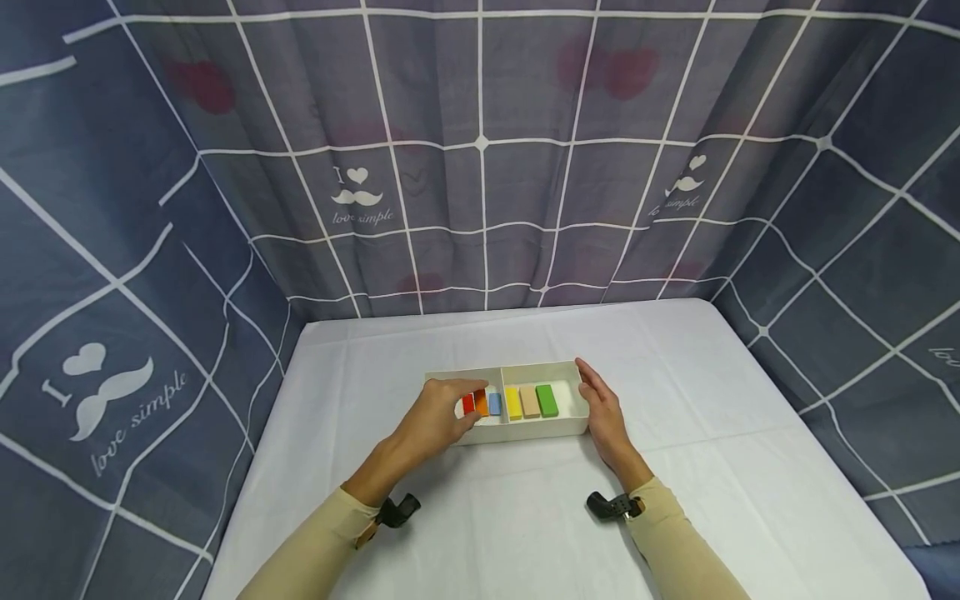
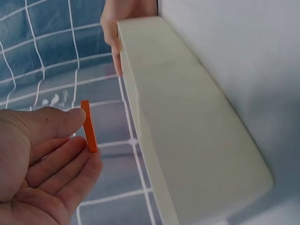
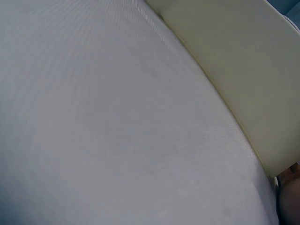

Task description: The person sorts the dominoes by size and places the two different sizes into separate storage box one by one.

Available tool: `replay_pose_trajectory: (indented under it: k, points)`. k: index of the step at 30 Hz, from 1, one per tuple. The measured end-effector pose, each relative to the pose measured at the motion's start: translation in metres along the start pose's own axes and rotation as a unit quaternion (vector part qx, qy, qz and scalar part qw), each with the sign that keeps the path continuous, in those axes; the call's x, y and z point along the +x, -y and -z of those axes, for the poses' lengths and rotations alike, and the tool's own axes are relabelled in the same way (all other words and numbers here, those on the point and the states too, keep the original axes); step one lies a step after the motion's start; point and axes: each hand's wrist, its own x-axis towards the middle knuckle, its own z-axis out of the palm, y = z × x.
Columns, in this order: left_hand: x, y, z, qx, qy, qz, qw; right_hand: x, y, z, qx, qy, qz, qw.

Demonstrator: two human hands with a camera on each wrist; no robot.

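My left hand (image 1: 435, 417) is over the left compartment of a shallow off-white box (image 1: 547, 428), pinching an orange block (image 2: 89, 126) between thumb and fingertips. In the left wrist view the block is seen edge-on, above the box's rim. Beside it in that compartment are a red block (image 1: 468, 403) and a blue block (image 1: 494, 404). A yellow block (image 1: 513, 403), a tan block (image 1: 529, 402) and a green block (image 1: 547, 401) form a row in the right compartment. My right hand (image 1: 609, 421) rests against the box's right end, fingers extended along it.
The box stands on a table with a white cloth (image 1: 480, 517). A divider (image 1: 502, 392) splits it into two compartments. Dark grid-patterned curtains (image 1: 450, 192) hang behind the table and on both sides. Each wrist wears a black strapped device (image 1: 615, 506).
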Motion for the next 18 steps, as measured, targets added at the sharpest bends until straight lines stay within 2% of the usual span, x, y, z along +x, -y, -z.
replay_pose_trajectory:
  k: [7,13,18]
  points:
    - [0.0,0.021,0.004,0.01,0.001,0.02,0.9997,0.0,0.0,0.001,-0.004,0.0,0.001,1.0]
    - [0.0,0.035,0.001,0.003,0.002,0.042,0.9991,0.001,-0.001,0.001,-0.007,-0.002,0.004,1.0]
    - [0.001,0.045,-0.005,0.012,0.027,0.059,0.9978,0.001,-0.001,0.0,-0.006,-0.001,0.002,1.0]
